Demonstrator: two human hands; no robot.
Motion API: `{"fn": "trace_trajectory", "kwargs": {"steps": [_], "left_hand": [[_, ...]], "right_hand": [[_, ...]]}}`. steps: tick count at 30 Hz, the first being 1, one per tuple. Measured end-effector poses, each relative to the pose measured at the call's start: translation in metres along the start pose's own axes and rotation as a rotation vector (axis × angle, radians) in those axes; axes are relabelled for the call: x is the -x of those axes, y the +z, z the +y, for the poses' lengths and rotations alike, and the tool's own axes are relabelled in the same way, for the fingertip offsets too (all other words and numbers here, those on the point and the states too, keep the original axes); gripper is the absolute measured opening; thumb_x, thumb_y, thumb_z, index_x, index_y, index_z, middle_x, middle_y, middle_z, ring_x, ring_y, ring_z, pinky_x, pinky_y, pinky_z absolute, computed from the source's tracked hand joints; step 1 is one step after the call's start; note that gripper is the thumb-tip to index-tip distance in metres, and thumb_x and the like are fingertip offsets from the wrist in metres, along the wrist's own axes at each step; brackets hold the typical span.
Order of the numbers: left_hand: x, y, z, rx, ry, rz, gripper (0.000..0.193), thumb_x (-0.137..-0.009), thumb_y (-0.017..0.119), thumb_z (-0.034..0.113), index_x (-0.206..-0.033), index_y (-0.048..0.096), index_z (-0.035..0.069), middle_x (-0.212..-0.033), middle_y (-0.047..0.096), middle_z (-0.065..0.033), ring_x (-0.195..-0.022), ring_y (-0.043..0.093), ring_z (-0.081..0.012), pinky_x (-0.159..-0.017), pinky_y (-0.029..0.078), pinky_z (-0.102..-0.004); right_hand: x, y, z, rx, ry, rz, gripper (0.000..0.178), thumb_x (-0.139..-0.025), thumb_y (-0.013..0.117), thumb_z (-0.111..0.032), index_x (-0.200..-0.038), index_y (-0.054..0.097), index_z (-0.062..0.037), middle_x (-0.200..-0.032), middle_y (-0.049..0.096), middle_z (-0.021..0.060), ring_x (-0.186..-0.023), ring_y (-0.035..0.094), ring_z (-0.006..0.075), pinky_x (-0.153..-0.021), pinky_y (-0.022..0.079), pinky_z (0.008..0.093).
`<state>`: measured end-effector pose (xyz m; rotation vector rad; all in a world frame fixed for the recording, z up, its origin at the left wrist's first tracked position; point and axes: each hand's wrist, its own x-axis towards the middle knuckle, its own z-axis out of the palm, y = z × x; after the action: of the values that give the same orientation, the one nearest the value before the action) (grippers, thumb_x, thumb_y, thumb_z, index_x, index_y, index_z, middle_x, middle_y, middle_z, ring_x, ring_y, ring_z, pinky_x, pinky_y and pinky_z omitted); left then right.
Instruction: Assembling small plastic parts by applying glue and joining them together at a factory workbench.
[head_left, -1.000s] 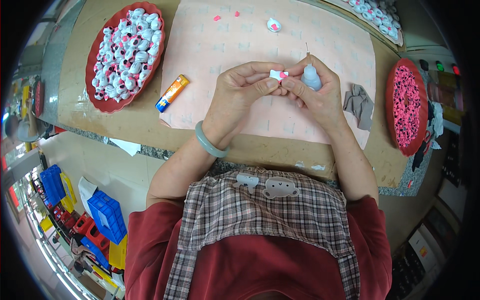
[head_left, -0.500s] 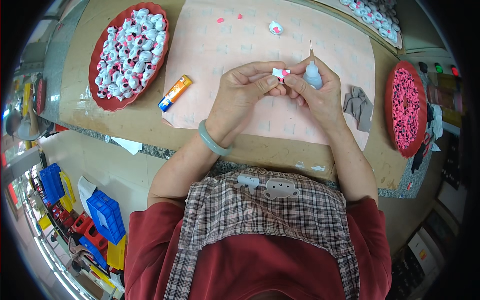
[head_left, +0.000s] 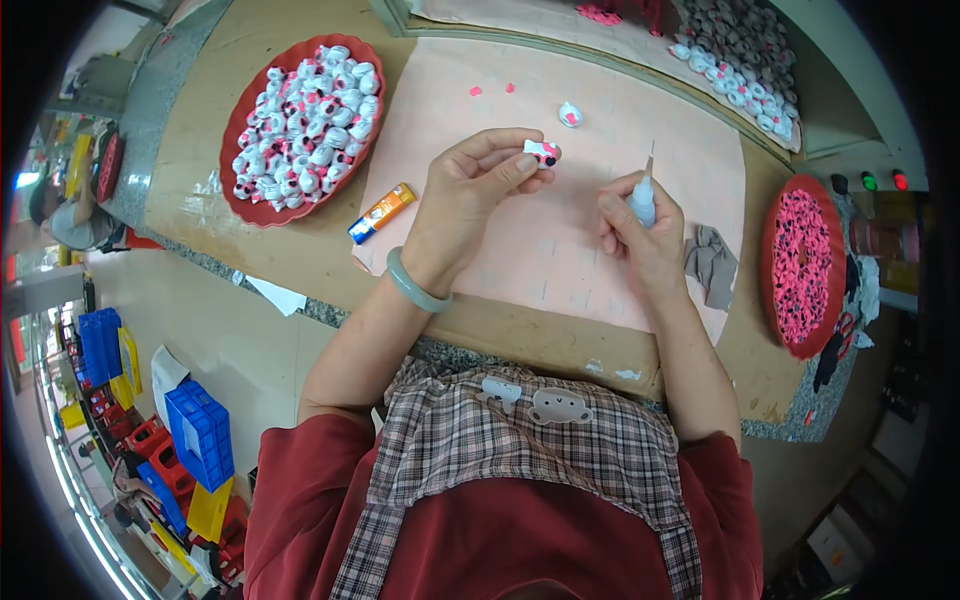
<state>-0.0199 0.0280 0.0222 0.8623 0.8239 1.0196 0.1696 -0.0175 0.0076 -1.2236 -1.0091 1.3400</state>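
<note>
The left hand (head_left: pixel 480 180) pinched a small, glossy white, pink and black piece (head_left: pixel 541 153) between thumb and fingertips, above the pale pink sheet (head_left: pixel 555 260). The right hand's (head_left: pixel 650 225) fingers curled around a translucent pale-blue plastic squeeze bottle (head_left: pixel 643 204). Too slack a pinch could have dropped the piece; squeezing hard, leaked the bottle.

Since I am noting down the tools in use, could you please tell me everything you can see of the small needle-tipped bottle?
The small needle-tipped bottle is pale blue-white and looks like translucent plastic. Its shoulder narrows to a brownish tip piece ending in a thin needle, which points up in the picture. The right hand grips it, hiding its lower part, above the pink sheet. Its contents cannot be made out.
</note>
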Motion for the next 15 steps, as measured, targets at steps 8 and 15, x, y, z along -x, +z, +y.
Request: {"fn": "trace_trajectory", "kwargs": {"steps": [8, 15], "left_hand": [[-0.006, -0.045, 0.052, -0.625, 0.389, 0.205, 0.023, -0.084, 0.06, 0.003, -0.107, 0.061, 0.001, -0.097, 0.065, -0.0085, -0.081, 0.061, -0.0148, -0.07, 0.05, -0.0254], [-0.017, -0.07, 0.077, -1.655, 0.971, 0.371, 0.031, -0.072, 0.061, 0.0, -0.103, 0.062, 0.005, -0.102, 0.061, -0.0122, -0.091, 0.056, -0.029, -0.077, 0.048, -0.0368]], "right_hand": [[0.005, -0.003, 0.0, 0.053, 0.025, 0.0, 0.009, -0.085, 0.061, -0.012, -0.088, 0.056, -0.0056, -0.063, 0.054, 0.0011, -0.048, 0.047, 0.0058, -0.042, 0.032, 0.018], [0.001, 0.001, 0.0, 0.075, -0.003, -0.042, 0.005, -0.085, 0.061, -0.005, -0.088, 0.058, -0.0018, -0.067, 0.056, 0.0022, -0.051, 0.049, 0.0055, -0.045, 0.038, 0.0186]]}}
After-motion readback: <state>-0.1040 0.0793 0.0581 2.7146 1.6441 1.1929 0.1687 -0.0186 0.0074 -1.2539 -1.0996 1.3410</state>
